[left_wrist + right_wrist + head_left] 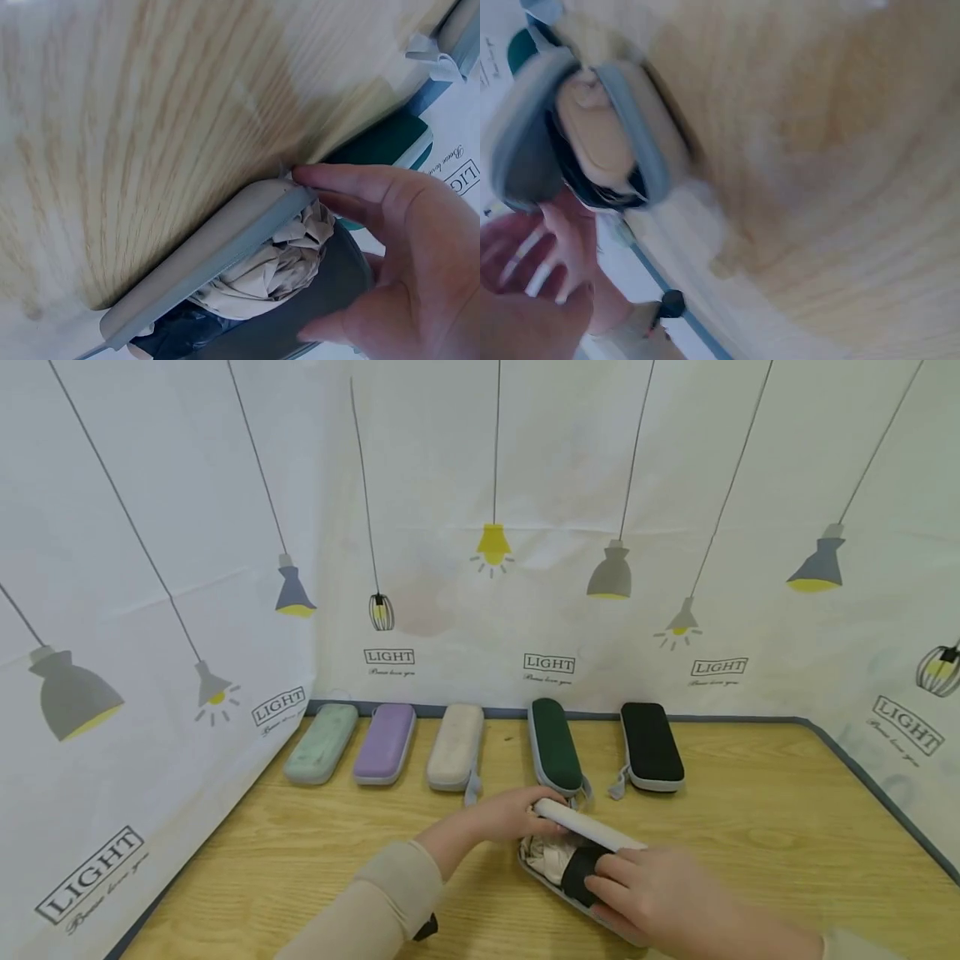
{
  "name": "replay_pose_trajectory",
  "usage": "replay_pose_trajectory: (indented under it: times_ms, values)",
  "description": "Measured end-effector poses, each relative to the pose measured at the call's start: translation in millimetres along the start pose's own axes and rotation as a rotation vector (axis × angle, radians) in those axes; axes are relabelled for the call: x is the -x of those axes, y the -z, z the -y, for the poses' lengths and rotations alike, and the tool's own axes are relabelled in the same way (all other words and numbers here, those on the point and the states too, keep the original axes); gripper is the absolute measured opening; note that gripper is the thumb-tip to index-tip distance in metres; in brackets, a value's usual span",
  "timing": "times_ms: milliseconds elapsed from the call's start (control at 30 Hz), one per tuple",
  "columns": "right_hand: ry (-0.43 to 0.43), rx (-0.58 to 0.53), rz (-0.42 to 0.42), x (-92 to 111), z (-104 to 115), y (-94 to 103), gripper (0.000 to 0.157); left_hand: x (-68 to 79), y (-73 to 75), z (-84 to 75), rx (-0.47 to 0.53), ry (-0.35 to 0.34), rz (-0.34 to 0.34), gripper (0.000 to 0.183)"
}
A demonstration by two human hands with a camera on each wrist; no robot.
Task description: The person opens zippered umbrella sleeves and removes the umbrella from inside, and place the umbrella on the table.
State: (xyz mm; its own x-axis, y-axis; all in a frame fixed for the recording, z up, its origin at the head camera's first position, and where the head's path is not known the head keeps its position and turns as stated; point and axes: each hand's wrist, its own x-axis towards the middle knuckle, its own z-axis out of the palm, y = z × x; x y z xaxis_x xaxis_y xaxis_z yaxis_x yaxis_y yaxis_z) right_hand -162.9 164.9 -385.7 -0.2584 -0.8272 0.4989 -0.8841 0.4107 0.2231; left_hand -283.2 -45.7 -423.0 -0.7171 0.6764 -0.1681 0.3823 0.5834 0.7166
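A pale zip case (588, 827) stands partly unzipped, its lid raised, on the wooden table in front of me. Inside it lie crumpled beige fabric (262, 281) and a dark piece (581, 875); a smooth beige rounded end (596, 139) shows from the other side. My left hand (513, 814) grips the far left end of the case, fingers at the rim and thumb by the lid. Over the near right end is my right hand (660, 893), fingers bent loosely beside the dark piece. The right wrist view is blurred, with those fingers spread near the lid.
Along the back edge lie closed cases: mint (322, 745), purple (385, 743), cream (455, 747), dark green (555, 743) and black (652, 743). The green one is just beyond my left hand. A lamp-printed cloth (450, 485) walls the table's back and sides.
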Motion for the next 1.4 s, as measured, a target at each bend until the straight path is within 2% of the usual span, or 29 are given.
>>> replay_pose_trajectory:
  times_ms: [133,300,367,467,633,767,867,1000,1133,1267,1400]
  values:
    - [-0.237,0.018,0.21,3,12,-2.8,0.04,0.0,0.0,-5.8,-0.032,0.063,-0.056,0.037]
    - [-0.51,-0.033,0.448,8,13,-15.7,0.059,0.0,-0.6,-7.7,-0.034,0.089,-0.058,0.032]
    - [-0.592,-0.078,0.512,10,10,-22.6,0.066,0.0,-0.8,-7.5,-0.031,0.093,-0.057,0.032]
    - [-0.671,-0.151,0.558,11,5,-31.7,0.074,0.6,-0.4,-7.7,-0.02,0.089,-0.05,0.032]
    - [-0.708,-0.2,0.562,10,-1,-39.2,0.084,2.8,0.5,-8.9,0.038,0.107,-0.033,0.031]
    - [-0.729,-0.221,0.559,6,-5,-40.6,0.091,3.8,0.0,-10.4,0.121,0.156,-0.014,0.025]
    - [-0.747,-0.227,0.577,2,-7,-39.8,0.087,5.0,-0.3,-12.4,0.193,0.22,-0.031,0.03]
    - [-0.749,-0.203,0.585,0,-8,-37.6,0.077,6.8,-0.4,-13.6,0.242,0.261,-0.063,0.038]
    - [-0.704,-0.152,0.542,1,-8,-35.4,0.07,8.7,0.3,-12.6,0.249,0.236,-0.041,0.036]
    - [-0.657,-0.12,0.502,4,-7,-32.9,0.07,12.4,2.8,-11.5,0.219,0.182,0.021,0.048]
    - [-0.621,-0.1,0.486,7,-6,-27.6,0.069,15.6,5.1,-11.8,0.222,0.184,0.061,0.06]
